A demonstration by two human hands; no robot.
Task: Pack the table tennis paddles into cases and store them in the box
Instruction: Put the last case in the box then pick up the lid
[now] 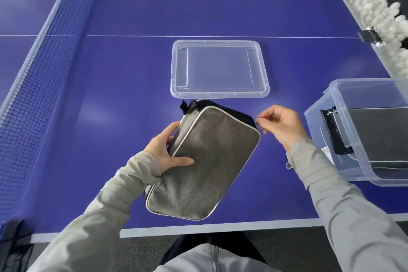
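The case [203, 161] lies tilted on the desk [110, 95], left hand [167, 150] clamping its edge. Right hand [280, 126] fingers pinch the zipper pull at the corner. Risk: a jerked zipper may snag; box [331, 121] nearby, lid [220, 95] off.

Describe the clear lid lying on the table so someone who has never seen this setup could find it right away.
Start at the blue table tennis table. Just past the grey paddle case held in both hands lies the lid, flat on the surface near the white centre line. Unlike the deep clear storage box at the right, it is shallow, see-through and holds nothing.
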